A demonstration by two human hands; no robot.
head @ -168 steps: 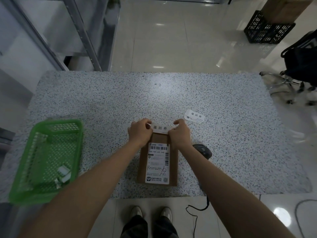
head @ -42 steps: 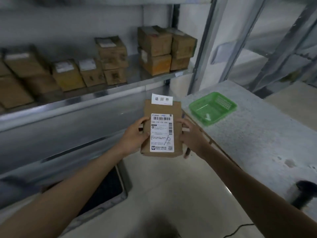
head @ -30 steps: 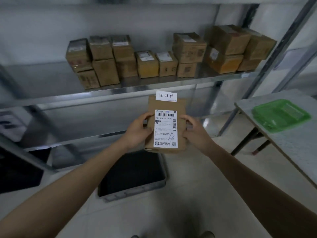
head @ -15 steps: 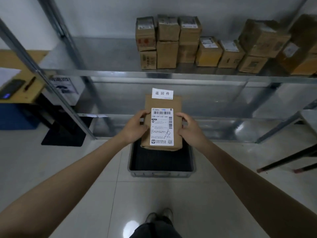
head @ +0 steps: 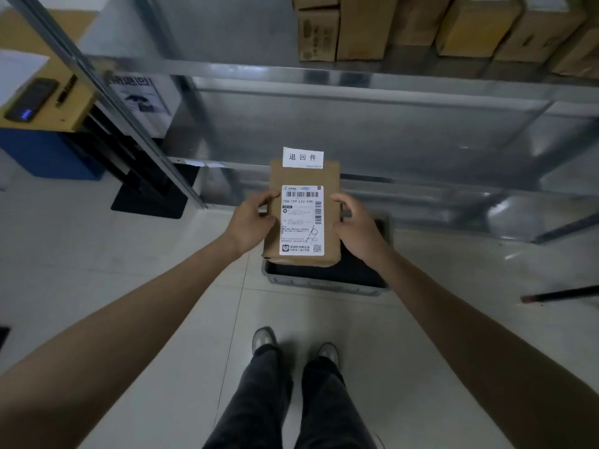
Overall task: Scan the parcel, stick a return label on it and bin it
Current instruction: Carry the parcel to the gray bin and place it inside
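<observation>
**Parcel held over the bin: where the drop could slip**

On the far left, a desk with a dark handset lies well clear of the action. Nearer the centre, the left hand is closed on the left edge of the parcel, thumb on the front face beside the shipping label. The parcel is held flat-side-up in the air, above the dark bin that sits on the floor under the metal shelf. A white return label is stuck at the parcel's far end and overhangs that edge. The right hand grips the opposite edge, fingers curled behind.

Scanning and labelling look done; binning appears to be what is left. The risks, as I judge them:

- The parcel's left side looks a shade past the bin's left wall, so an uneven release could tip it onto the rim or the floor.
- The overhanging return label is only partly bonded; brushing the shelf rail or the bin wall could fold or peel it.
- A face-down landing would hide both labels from whoever sorts the bin.
</observation>
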